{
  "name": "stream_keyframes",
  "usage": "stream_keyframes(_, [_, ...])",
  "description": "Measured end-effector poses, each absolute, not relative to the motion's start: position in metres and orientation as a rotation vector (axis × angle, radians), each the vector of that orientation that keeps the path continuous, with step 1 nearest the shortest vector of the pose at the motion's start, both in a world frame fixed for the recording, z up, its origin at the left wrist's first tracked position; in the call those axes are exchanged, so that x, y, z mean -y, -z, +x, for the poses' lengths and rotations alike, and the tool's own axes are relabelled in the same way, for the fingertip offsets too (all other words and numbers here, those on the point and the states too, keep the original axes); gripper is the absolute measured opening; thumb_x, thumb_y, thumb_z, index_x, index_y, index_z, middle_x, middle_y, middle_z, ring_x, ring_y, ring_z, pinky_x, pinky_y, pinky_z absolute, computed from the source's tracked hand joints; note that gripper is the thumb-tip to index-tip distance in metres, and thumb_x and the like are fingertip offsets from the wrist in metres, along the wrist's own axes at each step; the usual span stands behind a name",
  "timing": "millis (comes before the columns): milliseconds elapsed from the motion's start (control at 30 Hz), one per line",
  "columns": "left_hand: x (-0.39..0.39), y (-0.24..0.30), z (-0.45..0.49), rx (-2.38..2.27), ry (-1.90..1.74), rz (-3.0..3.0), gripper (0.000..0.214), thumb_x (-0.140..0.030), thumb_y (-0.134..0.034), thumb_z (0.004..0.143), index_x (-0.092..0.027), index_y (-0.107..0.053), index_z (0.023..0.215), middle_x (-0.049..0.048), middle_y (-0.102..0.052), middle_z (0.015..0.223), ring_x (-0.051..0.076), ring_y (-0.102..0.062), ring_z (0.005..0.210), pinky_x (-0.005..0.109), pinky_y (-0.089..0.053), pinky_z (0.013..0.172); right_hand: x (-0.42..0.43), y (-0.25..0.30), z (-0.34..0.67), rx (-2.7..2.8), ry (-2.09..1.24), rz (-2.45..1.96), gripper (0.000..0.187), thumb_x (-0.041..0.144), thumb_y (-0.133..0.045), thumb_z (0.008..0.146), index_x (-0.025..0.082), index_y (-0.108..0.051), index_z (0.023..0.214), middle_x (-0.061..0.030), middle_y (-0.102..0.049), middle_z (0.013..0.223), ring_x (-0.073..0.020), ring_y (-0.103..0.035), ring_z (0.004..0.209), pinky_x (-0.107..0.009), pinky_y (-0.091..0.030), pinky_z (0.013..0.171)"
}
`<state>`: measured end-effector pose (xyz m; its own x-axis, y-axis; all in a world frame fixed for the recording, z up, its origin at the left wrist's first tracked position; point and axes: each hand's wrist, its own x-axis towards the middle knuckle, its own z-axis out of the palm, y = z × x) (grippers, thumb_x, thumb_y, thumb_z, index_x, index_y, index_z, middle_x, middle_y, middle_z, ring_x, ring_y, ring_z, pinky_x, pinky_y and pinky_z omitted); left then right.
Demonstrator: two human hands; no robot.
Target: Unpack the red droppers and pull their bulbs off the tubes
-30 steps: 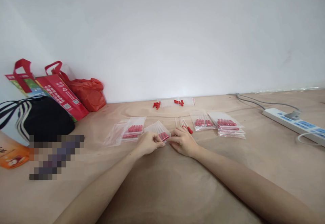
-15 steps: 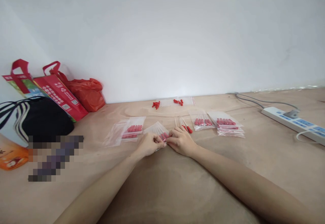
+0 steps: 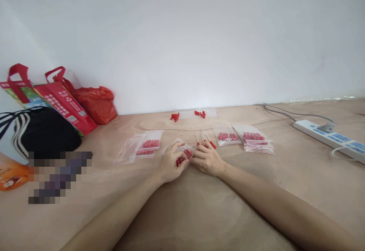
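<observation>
Between my hands lies a clear zip bag (image 3: 187, 153) holding several thin pale sticks with red ends, tilted on the table. My left hand (image 3: 172, 163) curls over its left side, thumb and fingers closed around it, with red ends showing in the gap. My right hand (image 3: 210, 161) pinches the bag's right corner; its fingertips are partly hidden. Just beyond the right knuckles lie a few loose red-ended sticks (image 3: 212, 144). Filled zip bags (image 3: 150, 143) lie left of my hands, and further filled bags (image 3: 228, 136) and a stack of them (image 3: 253, 138) lie to the right.
Near the wall, small red pieces (image 3: 175, 117) lie beside a flat clear bag (image 3: 186, 114), with more on it. A white power strip (image 3: 330, 133) with cables is at right. Shopping bags (image 3: 65, 104), a red plastic bag (image 3: 98, 104) and a black drawstring bag (image 3: 51, 133) stand at left.
My left hand has shifted its grip from the bag's near edge to further over its left side, its fingers spreading wider. My right hand stays at the corner, nearly still.
</observation>
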<state>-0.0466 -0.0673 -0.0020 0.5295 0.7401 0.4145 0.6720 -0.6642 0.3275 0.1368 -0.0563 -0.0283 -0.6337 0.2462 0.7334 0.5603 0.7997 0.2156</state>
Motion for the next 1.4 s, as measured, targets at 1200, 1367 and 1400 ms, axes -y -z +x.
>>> stream_keyframes(1200, [0.071, 0.001, -0.068, -1.140, -0.562, 2.763, 0.030, -0.031, -0.047, 0.079, -0.020, -0.052, 0.106, 0.0062, -0.058, 0.103, 0.022, -0.050, 0.095, 0.042, -0.036, 0.088, 0.087, 0.023, 0.153, 2.275, -0.152, -1.119, 0.022, 0.025, -0.044, 0.085, 0.026, -0.065, 0.094, -0.0012, -0.066, 0.094, -0.0165, -0.049, 0.082, -0.034, -0.030, 0.074])
stream_keyframes(1367, [0.071, 0.005, -0.068, -1.094, -0.590, 2.718, 0.032, -0.032, -0.050, 0.076, -0.018, -0.054, 0.104, 0.0073, -0.054, 0.094, 0.021, -0.050, 0.091, 0.036, -0.042, 0.081, 0.084, 0.022, 0.151, 2.194, -0.274, -1.218, 0.020, 0.036, -0.049, 0.083, 0.033, -0.063, 0.097, 0.0018, -0.067, 0.079, -0.0150, -0.052, 0.078, -0.035, -0.029, 0.077])
stream_keyframes(1400, [0.070, 0.006, -0.068, -1.064, -0.595, 2.714, 0.034, -0.032, -0.051, 0.075, -0.018, -0.053, 0.106, 0.0079, -0.052, 0.099, 0.021, -0.050, 0.095, 0.036, -0.041, 0.083, 0.083, 0.021, 0.151, 2.193, -0.301, -1.211, 0.022, 0.039, -0.052, 0.081, 0.033, -0.063, 0.099, 0.0020, -0.067, 0.077, -0.0148, -0.052, 0.078, -0.035, -0.029, 0.079])
